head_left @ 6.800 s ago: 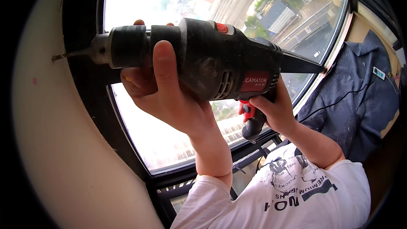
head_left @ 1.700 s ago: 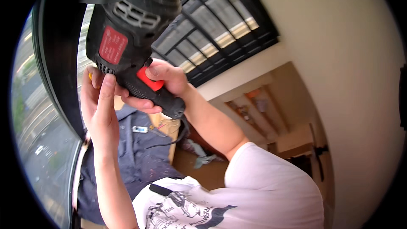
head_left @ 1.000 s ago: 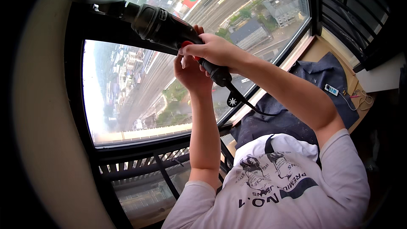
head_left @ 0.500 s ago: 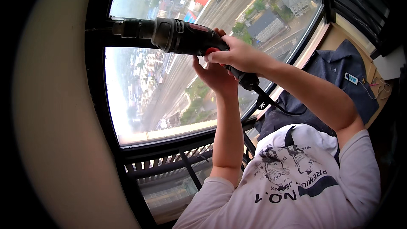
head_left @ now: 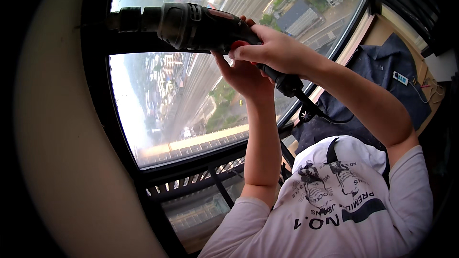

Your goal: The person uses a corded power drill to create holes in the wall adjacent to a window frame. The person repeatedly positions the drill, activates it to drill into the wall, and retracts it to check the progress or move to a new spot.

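A black and grey power drill [head_left: 201, 26] is held up in front of the window, lying nearly level with its chuck toward the left. My right hand [head_left: 275, 50] is wrapped round its rear handle, the thumb beside the red trigger [head_left: 239, 45]. My left hand [head_left: 248, 77] grips the drill from beneath; its fingers are partly hidden behind the body. A thin, dark drill bit [head_left: 91, 26] reaches across the dark window frame toward the pale wall [head_left: 48, 114]. Whether its tip touches the wall, I cannot tell. From the handle hangs a black cord [head_left: 330, 118].
A black-framed window [head_left: 167, 100] fills the middle, with a city far below. On the right, a dark cloth [head_left: 377, 81] lies over a wooden surface [head_left: 432, 105], with a small white power strip [head_left: 400, 78] and thin cord. A black railing [head_left: 213, 177] runs below the window.
The drill and both hands have shifted slightly up, with the chuck end farther left. The whole view has moved a little too. My grip looks the same.
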The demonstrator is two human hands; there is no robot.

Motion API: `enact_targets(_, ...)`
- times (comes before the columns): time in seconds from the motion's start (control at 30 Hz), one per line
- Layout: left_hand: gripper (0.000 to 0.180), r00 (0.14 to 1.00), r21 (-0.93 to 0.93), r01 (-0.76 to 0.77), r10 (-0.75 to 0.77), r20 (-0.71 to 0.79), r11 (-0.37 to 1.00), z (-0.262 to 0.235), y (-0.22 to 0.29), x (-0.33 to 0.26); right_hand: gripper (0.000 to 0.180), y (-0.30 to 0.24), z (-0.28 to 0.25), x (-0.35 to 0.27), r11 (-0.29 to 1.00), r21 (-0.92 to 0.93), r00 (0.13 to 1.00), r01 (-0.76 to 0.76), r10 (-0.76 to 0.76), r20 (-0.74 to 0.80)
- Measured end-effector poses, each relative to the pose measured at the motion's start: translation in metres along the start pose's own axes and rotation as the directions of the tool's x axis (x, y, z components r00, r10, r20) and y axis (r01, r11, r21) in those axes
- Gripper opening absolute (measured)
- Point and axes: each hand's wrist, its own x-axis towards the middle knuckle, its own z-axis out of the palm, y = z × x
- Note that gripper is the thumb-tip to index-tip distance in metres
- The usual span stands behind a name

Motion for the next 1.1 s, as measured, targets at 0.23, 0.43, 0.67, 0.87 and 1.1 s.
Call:
enact_targets(0.23,0.061,0.996,0.011,-0.014,0.013,0.085,1.0,-0.004,0.003,0.003,0.042,0.004,0.001,0.004,0.998,-0.058,1.0,0.025,-0.026,-0.009)
enact_targets(0.43,0.061,0.996,-0.03,0.01,-0.007,0.085,1.0,-0.01,0.009,-0.001,0.042,-0.003,0.001,0.004,0.997,-0.051,0.996,-0.05,0.054,0.072)
enact_targets(0.67,0.058,0.988,-0.019,-0.003,0.006,0.151,1.0,-0.011,0.011,0.009,0.051,0.009,0.004,0.015,0.997,-0.074,0.999,0.036,-0.035,0.015)
enact_targets(0.87,0.058,0.994,-0.032,0.071,-0.068,0.085,0.997,-0.02,0.02,0.013,0.058,0.009,0.002,0.02,0.991,-0.102,0.996,0.085,-0.082,0.032)
enact_targets(1.1,0.058,0.961,-0.171,0.224,-0.189,0.199,0.959,-0.044,0.026,0.024,0.044,-0.001,-0.004,0.011,0.994,0.11,0.997,-0.026,0.017,0.077)
